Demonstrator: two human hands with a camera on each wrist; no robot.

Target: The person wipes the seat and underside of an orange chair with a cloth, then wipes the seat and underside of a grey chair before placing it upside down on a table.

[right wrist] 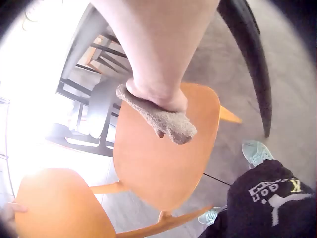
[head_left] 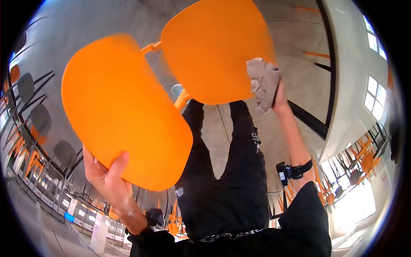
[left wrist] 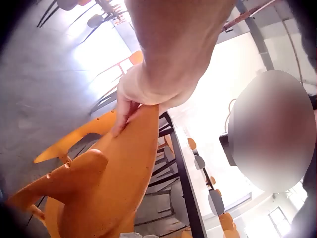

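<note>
An orange chair fills the middle of the head view, its backrest (head_left: pixel 124 115) on the left and its seat (head_left: pixel 218 51) beyond, joined by short orange bars. My left hand (head_left: pixel 109 173) grips the backrest by its near edge, thumb on the face toward me. In the left wrist view the fingers (left wrist: pixel 121 119) curl over that edge. My right hand (head_left: pixel 280 94) holds a bunched grey-brown cloth (head_left: pixel 263 83) at the right edge of the seat. The right wrist view has this cloth (right wrist: pixel 161 116) lying over the seat surface, most of the fingers hidden by it.
A white table (head_left: pixel 349 85) with a dark edge and dark leg (head_left: pixel 308 120) stands close on the right. Grey chairs (head_left: pixel 40 118) and orange ones line the left side. The person's legs (head_left: pixel 218 184) and light green shoes (right wrist: pixel 256 152) are just before the chair.
</note>
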